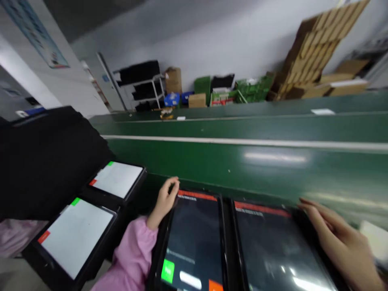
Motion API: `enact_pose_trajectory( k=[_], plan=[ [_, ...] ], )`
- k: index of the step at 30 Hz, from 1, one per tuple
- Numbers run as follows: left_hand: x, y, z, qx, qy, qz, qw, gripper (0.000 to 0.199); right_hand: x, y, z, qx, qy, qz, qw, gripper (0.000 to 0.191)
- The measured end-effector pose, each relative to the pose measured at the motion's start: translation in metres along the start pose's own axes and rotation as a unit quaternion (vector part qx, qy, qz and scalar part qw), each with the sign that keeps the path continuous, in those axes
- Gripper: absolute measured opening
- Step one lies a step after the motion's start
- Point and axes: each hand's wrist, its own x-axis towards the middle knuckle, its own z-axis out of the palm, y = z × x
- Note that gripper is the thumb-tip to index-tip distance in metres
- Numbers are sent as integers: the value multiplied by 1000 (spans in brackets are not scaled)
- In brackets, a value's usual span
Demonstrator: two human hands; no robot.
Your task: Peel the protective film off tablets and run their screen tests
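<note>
Two black tablets with dark screens lie side by side in front of me: the left dark tablet [194, 230] and the right dark tablet [269, 238]. Each has a red band across its top; the left one also shows a green and an orange square low down. My left hand [165, 200], in a pink sleeve, is at the upper left edge of the left dark tablet. Its fingers are curled together, and anything between them is hidden. Beside the upper right corner of the right dark tablet is my right hand [339, 234], fingers stretched out towards that corner, slightly blurred.
Two tablets with white screens, a near one [77, 234] and a farther one [118, 180], lie at left beside a black cloth-like mass [48, 157]. A green bench surface [194, 155] with a pale strip runs across. Cardboard [315, 48] is stacked beyond.
</note>
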Motion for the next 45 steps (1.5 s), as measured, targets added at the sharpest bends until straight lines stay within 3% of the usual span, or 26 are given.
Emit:
enact_pose_trajectory(
  k=[4, 8, 10, 13, 19, 23, 27, 31, 34, 37, 39, 41, 43, 45],
  plan=[
    [-65, 8, -37, -8, -36, -42, 998, 49, -41, -37, -38, -1, -84, -112, 990, 26],
    [-149, 6, -77, 4, -113, -81, 990, 55, -89, -79, -71, 19, -226, -256, 940, 28],
    [-177, 1, -85, 37, -117, -104, 987, 67, -102, -95, -78, 24, -270, -305, 913, 33],
    [-192, -5, -84, 89, -93, -120, 984, 84, -105, -111, -78, 23, -277, -344, 897, 30],
    [-187, -5, -84, 93, -64, -141, 984, 90, -100, -120, -80, 23, -277, -362, 890, 23],
    [-178, -7, -92, 13, -26, -104, 994, 70, -113, -115, -86, 3, -308, -362, 880, 28],
    [-160, -10, -93, 30, 4, -91, 995, 56, -116, -121, -84, -44, -309, -373, 874, 29],
    [-122, -4, -83, 105, -32, -19, 994, 44, -89, -132, -73, -61, -308, -374, 873, 24],
    [-89, 15, -75, 187, -71, 66, 978, 41, -52, -127, -57, -49, -269, -343, 899, 26],
    [-75, 35, -77, 240, -158, 111, 951, 57, -19, -116, -37, -76, -243, -294, 921, 32],
    [-79, 42, -86, 271, -258, 95, 923, 85, -5, -110, -27, -91, -246, -280, 923, 34],
    [-86, 41, -95, 314, -319, 56, 892, 110, 0, -106, -22, -90, -246, -286, 922, 36],
    [-89, 34, -101, 332, -328, 24, 884, 123, -1, -101, -18, -90, -245, -291, 920, 37],
    [-81, 26, -99, 280, -315, 34, 906, 127, -3, -97, -12, -97, -249, -290, 919, 38]
  ],
)
